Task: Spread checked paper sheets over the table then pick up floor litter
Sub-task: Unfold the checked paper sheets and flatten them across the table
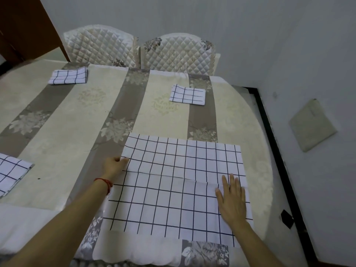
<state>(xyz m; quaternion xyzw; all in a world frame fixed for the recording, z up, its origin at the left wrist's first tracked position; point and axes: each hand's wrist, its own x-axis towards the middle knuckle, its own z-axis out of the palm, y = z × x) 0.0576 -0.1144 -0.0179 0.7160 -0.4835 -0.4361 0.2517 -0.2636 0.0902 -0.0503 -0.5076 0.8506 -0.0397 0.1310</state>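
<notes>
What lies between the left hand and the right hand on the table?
In the head view, only the unfolded checked sheet lies between the left hand and right hand.

Four checked paper sheets (179, 187), two chairs (100, 45), one table (57, 143), two hands (232, 201).

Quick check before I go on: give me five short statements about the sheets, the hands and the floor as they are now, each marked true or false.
1. The right hand lies flat on the unfolded checked sheet. True.
2. The left hand holds nothing. False: its grip is on that sheet's left edge.
3. Three folded checked sheets lie elsewhere on the table: far left, far middle, near left. True.
4. Every sheet is already spread out. False: only one is unfolded.
5. A small dark scrap lies on the floor to the right of the table. True.
</notes>
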